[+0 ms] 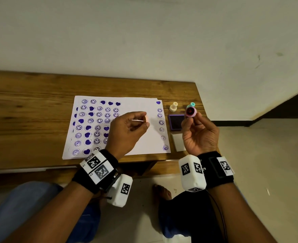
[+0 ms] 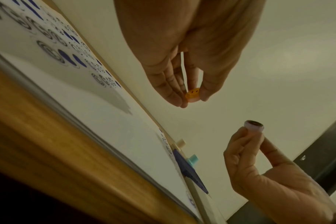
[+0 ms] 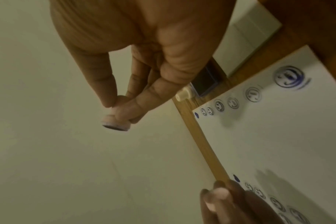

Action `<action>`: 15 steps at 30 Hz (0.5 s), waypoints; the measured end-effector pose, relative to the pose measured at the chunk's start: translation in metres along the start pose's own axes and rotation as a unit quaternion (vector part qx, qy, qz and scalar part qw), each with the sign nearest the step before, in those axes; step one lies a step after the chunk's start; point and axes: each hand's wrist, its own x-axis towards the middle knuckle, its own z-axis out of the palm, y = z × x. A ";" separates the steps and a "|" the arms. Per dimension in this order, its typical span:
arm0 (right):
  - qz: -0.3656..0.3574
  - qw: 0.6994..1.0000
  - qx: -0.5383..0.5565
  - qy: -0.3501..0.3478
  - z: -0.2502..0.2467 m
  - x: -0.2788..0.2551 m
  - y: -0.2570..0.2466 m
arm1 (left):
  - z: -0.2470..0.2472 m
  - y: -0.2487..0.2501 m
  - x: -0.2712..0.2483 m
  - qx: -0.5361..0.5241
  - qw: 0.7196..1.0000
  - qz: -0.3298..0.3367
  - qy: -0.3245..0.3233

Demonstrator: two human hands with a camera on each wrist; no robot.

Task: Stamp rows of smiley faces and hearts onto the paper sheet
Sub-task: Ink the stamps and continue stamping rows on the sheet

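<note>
The white paper sheet [image 1: 141, 142] lies on the wooden table [image 1: 30, 106], with purple smileys and hearts in rows on its left half and one column down its right edge. My left hand [image 1: 146, 120] hovers over the sheet's middle and pinches a small orange round smiley piece [image 1: 146, 118] [image 2: 193, 95] between thumb and fingertips. My right hand [image 1: 191, 118] is raised near the table's right edge. It pinches a pink stamp [image 1: 190, 111] [image 3: 116, 122] by its stem, its inked face turned up towards me.
A purple ink pad [image 1: 176, 122] lies open just right of the sheet, its white lid [image 1: 179, 142] in front of it. A cream stamp [image 1: 173, 106] and a teal stamp [image 1: 191, 104] stand behind the pad. The table ends close to the right; a wall runs behind.
</note>
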 end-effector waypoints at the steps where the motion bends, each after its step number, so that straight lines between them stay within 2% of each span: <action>1: -0.022 0.999 -0.015 0.020 0.000 0.000 -0.006 | 0.000 0.001 0.000 0.004 1.000 -0.001 0.003; 3: -0.091 0.988 -0.121 0.038 -0.002 0.002 -0.018 | 0.001 0.006 0.002 0.015 1.000 -0.001 0.003; 4: -0.131 0.969 -0.205 0.039 -0.002 0.004 -0.024 | 0.003 0.009 0.003 0.024 1.000 0.000 0.000; 5: -0.172 0.938 -0.298 0.043 -0.004 0.006 -0.028 | 0.006 0.013 0.007 0.038 0.999 0.006 -0.005; 7: -0.241 0.850 -0.464 0.063 -0.009 0.008 -0.035 | 0.015 0.024 0.020 0.092 0.995 0.029 -0.027; 9: -0.274 0.789 -0.546 0.073 -0.017 0.013 -0.039 | 0.028 0.035 0.042 0.151 0.986 0.045 -0.053; 11: -0.274 0.769 -0.572 0.079 -0.023 0.017 -0.043 | 0.045 0.043 0.070 0.215 0.970 0.079 -0.082; 15: -0.251 0.762 -0.586 0.109 -0.027 0.025 -0.048 | 0.084 0.047 0.129 0.353 0.915 0.139 -0.138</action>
